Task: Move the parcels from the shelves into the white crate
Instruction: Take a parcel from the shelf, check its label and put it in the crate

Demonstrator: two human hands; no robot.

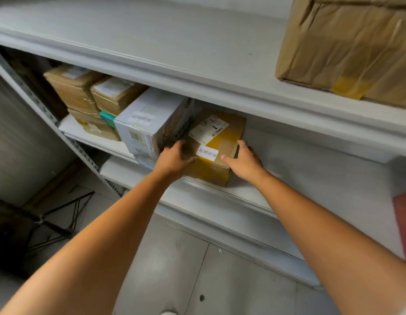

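We judge plenty remains: our left grip (pixel 174 159) and right grip (pixel 245 162) clasp the brown parcel (pixel 216 142) on the middle shelf (pixel 247 194), other parcels (pixel 152 119) wait alongside, and the white crate is unseen.

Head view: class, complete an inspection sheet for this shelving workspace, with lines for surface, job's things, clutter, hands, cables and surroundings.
Surface: white middle shelf.
Job's things: brown parcel with yellow tape, beside white box; small brown parcels stacked left; large parcel on top shelf; white crate not in view.
Clutter: red object at right edge, unclear.
Hands: left hand and right hand grip the brown parcel's sides.
Cables: nothing seen.
Surroundings: grey floor; black wire frame lower left.
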